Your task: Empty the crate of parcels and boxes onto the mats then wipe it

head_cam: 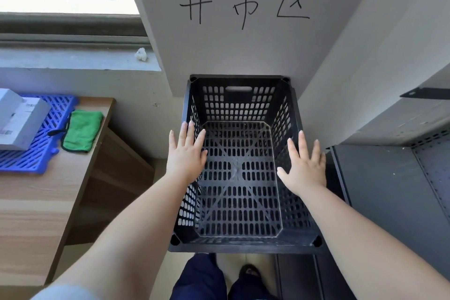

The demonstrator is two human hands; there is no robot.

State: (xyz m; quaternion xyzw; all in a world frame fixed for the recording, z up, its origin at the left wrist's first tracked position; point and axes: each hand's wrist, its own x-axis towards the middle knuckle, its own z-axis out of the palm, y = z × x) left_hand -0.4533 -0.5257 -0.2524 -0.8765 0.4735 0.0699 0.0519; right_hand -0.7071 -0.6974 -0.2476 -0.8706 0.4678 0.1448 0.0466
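while the black crate (239, 165) sits on the floor vs the wall w/ nothing in it, left hand (186, 153) & right hand (304, 165) hover flat over its side rims, fingers spread, green cloth (81, 130) on wooden surface (36, 202) by blue mat (36, 156) w/ boxes (18, 117).

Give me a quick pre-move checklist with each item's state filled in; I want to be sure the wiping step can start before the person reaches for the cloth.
1. Crate emptied: ok, only its bare slotted floor shows, no parcels or boxes inside.
2. Boxes on a mat: ok, pale boxes lie on the blue mat on the wooden table.
3. Cloth available: ok, the green cloth lies on the table beside the mat, untouched.
4. Left hand free: ok, fingers straight over the crate's left wall, holding nothing.
5. Right hand free: ok, fingers spread over the right wall, holding nothing.
6. Crate dirty or clean: cannot tell.
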